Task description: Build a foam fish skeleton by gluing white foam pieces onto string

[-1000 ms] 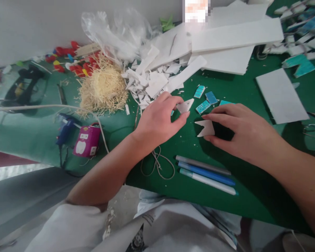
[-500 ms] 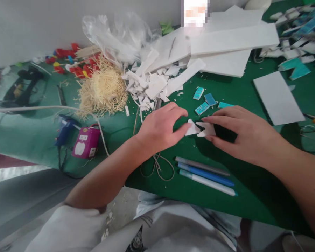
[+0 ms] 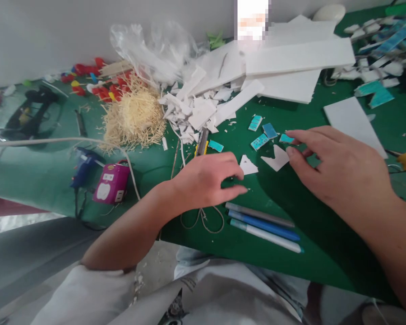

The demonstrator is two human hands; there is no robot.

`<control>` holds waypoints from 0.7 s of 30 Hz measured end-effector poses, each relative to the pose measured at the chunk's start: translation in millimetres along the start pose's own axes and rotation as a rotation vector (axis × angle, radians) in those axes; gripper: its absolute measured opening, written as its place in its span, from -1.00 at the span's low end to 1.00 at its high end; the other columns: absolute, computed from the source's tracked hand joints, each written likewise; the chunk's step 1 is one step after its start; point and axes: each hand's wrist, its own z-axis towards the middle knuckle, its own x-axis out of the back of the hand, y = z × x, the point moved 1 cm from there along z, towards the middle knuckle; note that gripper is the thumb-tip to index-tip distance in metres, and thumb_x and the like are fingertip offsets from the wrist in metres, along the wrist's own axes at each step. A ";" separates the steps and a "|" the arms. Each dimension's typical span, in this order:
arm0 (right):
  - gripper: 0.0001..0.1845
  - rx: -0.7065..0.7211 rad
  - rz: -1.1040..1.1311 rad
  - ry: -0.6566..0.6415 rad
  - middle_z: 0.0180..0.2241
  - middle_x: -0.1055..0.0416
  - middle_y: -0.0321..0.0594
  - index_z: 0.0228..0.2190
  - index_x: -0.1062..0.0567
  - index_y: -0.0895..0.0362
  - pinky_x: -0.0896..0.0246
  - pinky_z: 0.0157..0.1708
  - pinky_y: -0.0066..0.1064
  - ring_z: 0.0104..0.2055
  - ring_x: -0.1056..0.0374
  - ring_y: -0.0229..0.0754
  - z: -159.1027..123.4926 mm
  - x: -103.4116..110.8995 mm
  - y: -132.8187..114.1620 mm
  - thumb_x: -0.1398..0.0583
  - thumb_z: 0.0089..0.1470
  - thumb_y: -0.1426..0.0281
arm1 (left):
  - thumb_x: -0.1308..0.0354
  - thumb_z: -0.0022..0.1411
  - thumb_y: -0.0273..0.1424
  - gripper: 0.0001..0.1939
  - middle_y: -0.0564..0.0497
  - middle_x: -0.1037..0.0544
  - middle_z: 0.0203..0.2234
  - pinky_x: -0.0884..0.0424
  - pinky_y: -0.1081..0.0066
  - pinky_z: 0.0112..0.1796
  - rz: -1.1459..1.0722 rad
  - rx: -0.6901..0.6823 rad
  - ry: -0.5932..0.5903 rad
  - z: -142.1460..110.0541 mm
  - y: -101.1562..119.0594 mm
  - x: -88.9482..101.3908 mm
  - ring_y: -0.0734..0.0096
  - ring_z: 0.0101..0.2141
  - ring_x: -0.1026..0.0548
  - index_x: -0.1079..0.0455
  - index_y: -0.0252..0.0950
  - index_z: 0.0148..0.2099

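My left hand (image 3: 211, 180) hovers low over the green table, thumb and fingers apart with nothing held. Just beyond its fingertips lies a white triangular foam piece (image 3: 248, 165) with a small hole. My right hand (image 3: 338, 164) has its thumb and fingers apart. Its fingertips are at the right end of a small teal-painted piece (image 3: 285, 139); the thumb is beside a white notched foam piece (image 3: 276, 158). Near these lie a striped teal piece (image 3: 255, 123), a blue piece (image 3: 269, 131) and a dotted teal piece (image 3: 260, 142).
Three markers (image 3: 264, 225) lie nearest me. A utility knife (image 3: 202, 142) is beyond my left hand. White foam scraps (image 3: 203, 110), foam sheets (image 3: 291, 58) and a wood-shaving pile (image 3: 135, 113) fill the back. A glue gun (image 3: 84, 164) and purple power adapter (image 3: 111, 182) stand left.
My left hand has set the triangular foam piece on the table and drawn back toward me. My right hand has let go of the notched piece, which now lies turned, and moved to the small teal piece.
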 end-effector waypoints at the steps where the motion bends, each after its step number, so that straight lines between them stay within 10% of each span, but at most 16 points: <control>1: -0.71 -0.013 0.005 0.011 -0.20 -0.65 -0.07 -0.07 -0.66 0.15 -0.22 -0.51 -0.32 -0.32 -0.54 -0.09 -0.3 1.0 -1.7 -0.20 0.32 0.30 | -0.30 0.40 -0.29 -0.83 0.01 -0.62 -0.23 -0.41 0.47 -0.27 -0.042 -0.025 -0.077 -2.3 3.0 0.7 0.47 -0.32 -0.54 -0.57 -0.30 -0.13; 6: -0.75 -0.007 0.080 0.082 -0.14 -0.65 -0.10 -0.03 -0.63 0.12 -0.28 -0.46 -0.32 -0.36 -0.51 -0.17 -4.4 0.2 -10.7 -0.20 0.35 0.34 | -0.30 0.37 -0.38 -0.91 0.04 -0.60 -0.29 -0.36 0.46 -0.33 0.013 -0.097 -0.188 -6.3 8.6 -4.8 0.46 -0.34 -0.54 -0.57 -0.30 -0.14; 21: -0.81 0.428 0.239 0.022 -0.37 -0.66 -0.23 -0.31 -0.59 0.12 -0.39 -0.42 -0.39 -0.39 -0.56 -0.22 -2.1 3.7 -20.9 -0.19 0.35 0.41 | -0.10 0.52 -0.40 -0.80 0.00 -0.60 -0.27 -0.42 0.35 -0.34 0.407 -0.314 0.069 -2.9 8.0 -18.3 0.36 -0.36 -0.56 -0.53 -0.31 -0.14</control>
